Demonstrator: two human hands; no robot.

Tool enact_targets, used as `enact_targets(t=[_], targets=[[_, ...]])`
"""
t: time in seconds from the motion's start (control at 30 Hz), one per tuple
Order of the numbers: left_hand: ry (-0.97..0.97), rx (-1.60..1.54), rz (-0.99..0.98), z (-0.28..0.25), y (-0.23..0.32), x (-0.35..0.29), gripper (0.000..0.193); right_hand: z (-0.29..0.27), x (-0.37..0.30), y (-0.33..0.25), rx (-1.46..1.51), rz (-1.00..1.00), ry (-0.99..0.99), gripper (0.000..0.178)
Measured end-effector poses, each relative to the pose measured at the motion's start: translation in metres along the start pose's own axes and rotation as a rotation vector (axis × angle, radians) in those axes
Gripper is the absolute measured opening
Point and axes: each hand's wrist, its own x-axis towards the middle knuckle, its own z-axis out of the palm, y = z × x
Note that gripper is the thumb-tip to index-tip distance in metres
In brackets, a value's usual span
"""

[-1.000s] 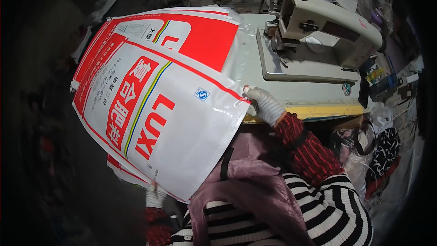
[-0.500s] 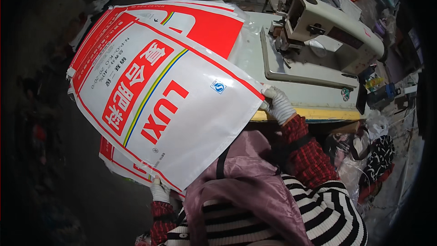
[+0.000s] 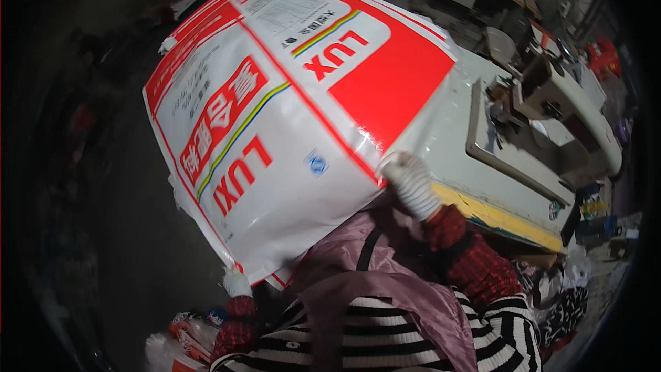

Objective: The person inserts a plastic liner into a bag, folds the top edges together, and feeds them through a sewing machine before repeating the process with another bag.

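Note:
A large white and red woven plastic sack point(image 3: 289, 179) spreads in front of me, its near part bulging up. My left hand point(image 3: 237, 282), in a white glove, is closed on its near left corner. At the sack's near right corner, beside a red stripe, the fingers of my right hand point(image 3: 411, 180) pinch the edge; this glove is white with grey ribbing. Beyond that stripe lies a red printed panel point(image 3: 399, 89). More sack edges show along the far side, so several seem stacked, though the layers underneath are mostly hidden.
On the right a cream sewing machine point(image 3: 571, 117) stands on a pale worktable point(image 3: 451, 155) with a yellow front edge point(image 3: 496, 217). Plastic bags point(image 3: 571, 272) lie at the lower right. Crumpled packaging point(image 3: 186, 341) sits low on the left, near my left sleeve.
The view has turned, and the sewing machine sits further right. The near sack has shifted and now bulges, showing more of the red panel beyond it. Both hands keep hold of its corners.

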Motion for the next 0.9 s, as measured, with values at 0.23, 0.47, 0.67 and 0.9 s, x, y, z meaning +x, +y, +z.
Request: enact_targets(t=[0.23, 0.47, 0.67, 0.9], targets=[[-0.274, 0.411, -0.399, 0.034, -0.136, -0.083, 0.048, 0.086, -0.014, 0.040, 0.050, 0.176, -0.374, 0.026], [-0.356, 0.285, -0.190, 0.072, -0.205, -0.077, 0.051, 0.106, 0.008, 0.120, -0.016, 0.426, -0.175, 0.013], [-0.319, 0.252, -0.229, 0.088, -0.145, -0.040, 0.053, 0.058, 0.075, 0.233, -0.473, -0.048, -0.452, 0.025], [-0.254, 0.230, -0.253, 0.101, -0.074, -0.011, 0.056, 0.048, 0.062, 0.209, -0.594, -0.040, -0.594, 0.024]])
